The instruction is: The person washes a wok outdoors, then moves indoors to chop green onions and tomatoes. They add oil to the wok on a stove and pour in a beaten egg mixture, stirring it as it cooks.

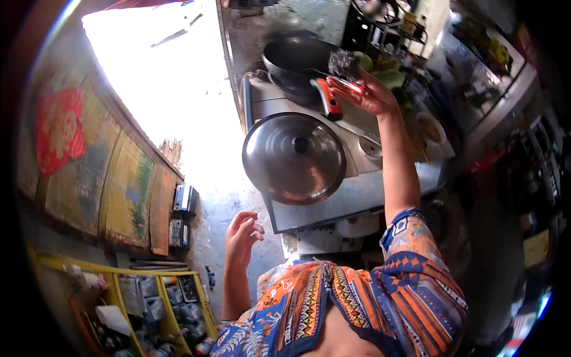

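Observation:
My right hand (372,98) reaches to the far side of the counter, its fingers closed around a slim red handle. A grey, wiry scrubber ball (344,63) shows just beyond the fingers and appears to belong to that handle. Close by, the orange-and-black handle (327,100) of a dark wok (297,55) slants toward me. On the near part of the counter lies a round metal lid (291,159) with a black knob. My left hand (242,234) hangs in the air left of the counter's near edge, fingers loosely bent and apart, with nothing in it.
A tiled counter (270,106) carries the wok and lid. Bottles and greens (389,77) crowd its right side, near a small bowl (370,147). A bright doorway (160,77) opens at the left, with a wooden door (122,184) and a yellow rack (122,303) of containers.

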Tool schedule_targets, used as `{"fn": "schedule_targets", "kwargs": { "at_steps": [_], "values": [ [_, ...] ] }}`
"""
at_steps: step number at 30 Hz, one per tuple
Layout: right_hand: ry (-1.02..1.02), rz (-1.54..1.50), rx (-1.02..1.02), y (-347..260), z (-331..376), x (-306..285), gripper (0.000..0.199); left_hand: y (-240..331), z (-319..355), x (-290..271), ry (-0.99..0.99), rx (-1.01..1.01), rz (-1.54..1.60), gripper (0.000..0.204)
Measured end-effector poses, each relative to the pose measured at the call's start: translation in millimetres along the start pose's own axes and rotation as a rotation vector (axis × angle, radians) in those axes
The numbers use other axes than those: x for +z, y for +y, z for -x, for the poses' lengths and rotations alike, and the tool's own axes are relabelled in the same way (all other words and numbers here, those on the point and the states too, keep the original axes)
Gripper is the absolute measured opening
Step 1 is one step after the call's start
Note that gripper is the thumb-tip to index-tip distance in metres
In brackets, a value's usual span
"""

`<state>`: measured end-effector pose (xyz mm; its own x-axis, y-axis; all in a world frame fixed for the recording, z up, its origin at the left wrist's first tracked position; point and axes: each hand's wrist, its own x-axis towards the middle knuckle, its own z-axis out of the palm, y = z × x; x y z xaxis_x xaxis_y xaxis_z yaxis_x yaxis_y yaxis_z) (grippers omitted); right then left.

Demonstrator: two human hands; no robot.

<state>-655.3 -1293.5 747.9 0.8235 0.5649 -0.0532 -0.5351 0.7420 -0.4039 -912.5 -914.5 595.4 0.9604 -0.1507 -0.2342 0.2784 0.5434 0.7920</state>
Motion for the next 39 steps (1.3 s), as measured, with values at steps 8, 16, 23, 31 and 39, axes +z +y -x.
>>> {"fn": "schedule_targets", "kwargs": {
  "at_steps": [8, 16, 23, 31, 39],
  "values": [
    [0.374, 0.264, -0.571, 41, 36, 2, 0.05, -13, -36, 44, -0.133, -0.154, -0.095, 0.015],
    [0.599, 0.392, -1.347, 95, 271, -47, 0.018, -207, 52, 198, -0.396, -0.236, -0.416, 0.012],
    [0.499, -0.123, -1.289, 62, 484, -134, 0.019, -307, 142, 434, -0.64, -0.005, -0.383, 0.042],
    [0.591, 0.521, -1.085, 42, 471, -122, 0.025, -312, 60, 481, -0.575, -0.037, -0.039, 0.03],
    [0.584, 0.306, -1.145, 10, 395, -95, 0.025, -247, 52, 449, -0.439, -0.004, 0.082, 0.02]
  ]
}}
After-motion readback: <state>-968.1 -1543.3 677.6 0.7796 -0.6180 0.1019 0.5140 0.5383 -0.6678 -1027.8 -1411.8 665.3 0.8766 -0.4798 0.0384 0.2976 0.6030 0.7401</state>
